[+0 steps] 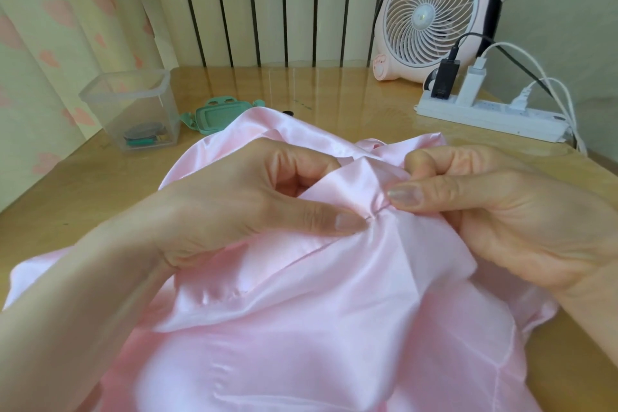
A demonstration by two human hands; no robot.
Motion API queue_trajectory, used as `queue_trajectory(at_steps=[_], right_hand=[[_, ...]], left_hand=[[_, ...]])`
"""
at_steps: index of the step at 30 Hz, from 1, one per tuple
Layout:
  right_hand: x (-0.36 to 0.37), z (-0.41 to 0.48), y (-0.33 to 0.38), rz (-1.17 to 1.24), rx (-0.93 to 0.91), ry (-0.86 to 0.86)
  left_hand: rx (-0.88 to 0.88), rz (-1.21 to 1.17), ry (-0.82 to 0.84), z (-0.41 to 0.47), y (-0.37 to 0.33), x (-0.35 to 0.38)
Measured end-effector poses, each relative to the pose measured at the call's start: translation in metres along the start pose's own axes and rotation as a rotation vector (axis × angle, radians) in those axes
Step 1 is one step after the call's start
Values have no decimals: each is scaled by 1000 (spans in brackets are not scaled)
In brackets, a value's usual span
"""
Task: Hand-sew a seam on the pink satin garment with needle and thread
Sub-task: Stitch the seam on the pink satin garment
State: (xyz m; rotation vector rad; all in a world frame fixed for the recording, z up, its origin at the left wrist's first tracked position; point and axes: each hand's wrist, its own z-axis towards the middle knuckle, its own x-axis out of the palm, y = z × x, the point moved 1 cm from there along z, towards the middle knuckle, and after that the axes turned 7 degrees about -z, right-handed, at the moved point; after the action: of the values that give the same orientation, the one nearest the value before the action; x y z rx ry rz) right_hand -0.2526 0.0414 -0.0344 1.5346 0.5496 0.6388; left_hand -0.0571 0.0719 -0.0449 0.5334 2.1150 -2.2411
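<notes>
The pink satin garment [301,328] lies bunched across the wooden table and towards me. My left hand [240,204] pinches a fold of the satin between thumb and curled fingers. My right hand [495,211] pinches the same fold from the right, its thumb tip close to the left thumb. Between the two thumbs a thin needle [378,212] lies along the gathered fold, partly buried in the fabric. A line of stitching runs down-left from there. I cannot make out the thread.
A clear plastic box [133,110] with sewing bits stands at the back left, its green lid [217,115] beside it. A pink desk fan [434,10] and a white power strip [491,114] with cables sit at the back right. Curtain hangs at left.
</notes>
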Motion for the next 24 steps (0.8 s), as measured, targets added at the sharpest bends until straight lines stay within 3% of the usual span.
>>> queue_trajectory(at_steps=[7, 11, 18, 24], right_hand=[[-9, 3, -2, -119, -35, -9], [-27, 16, -14, -140, -7, 104], [-41, 24, -19, -151, -14, 143], [-47, 24, -18, -263, -57, 71]], left_hand=[[-95, -58, -75, -20, -9, 13], [-118, -66, -105, -19, -12, 14], [-125, -66, -113, -19, -12, 16], [-128, -73, -121, -18, -11, 17]])
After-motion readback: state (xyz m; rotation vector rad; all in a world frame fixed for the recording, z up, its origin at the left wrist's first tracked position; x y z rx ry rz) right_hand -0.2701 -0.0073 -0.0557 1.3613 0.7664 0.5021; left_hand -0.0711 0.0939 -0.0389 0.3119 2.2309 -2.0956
